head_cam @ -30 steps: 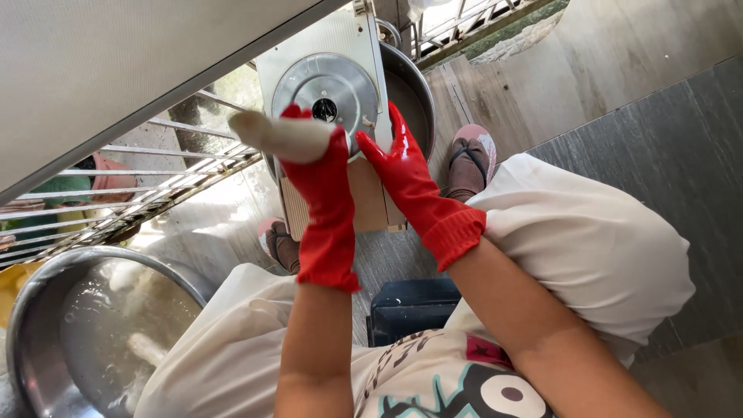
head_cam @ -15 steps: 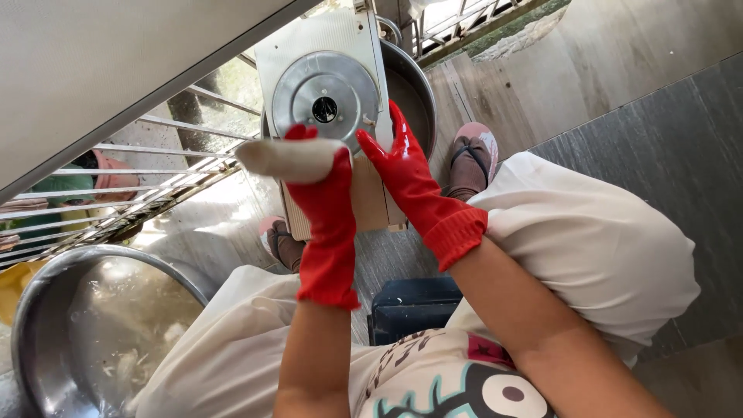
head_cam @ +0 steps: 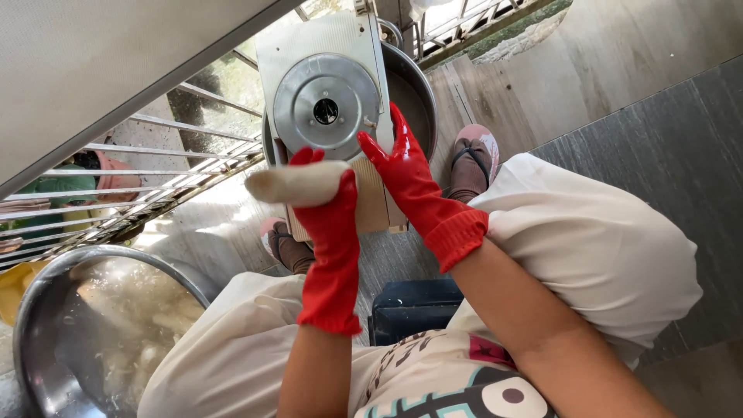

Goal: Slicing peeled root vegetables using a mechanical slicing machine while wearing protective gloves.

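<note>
The left hand is clamped on a pale peeled root, held level just below the slicer disc — the right hand, fingers open and flat, steadies the slicer board's right edge.

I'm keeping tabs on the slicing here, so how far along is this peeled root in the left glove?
Done: the pale peeled root is out of the water basin and gripped whole in the left hand. In hand: it sits just below the slicer disc, not touching it; the right hand rests on the slicer's board. Left: cutting this root, with more pale pieces soaking in the basin.
</note>
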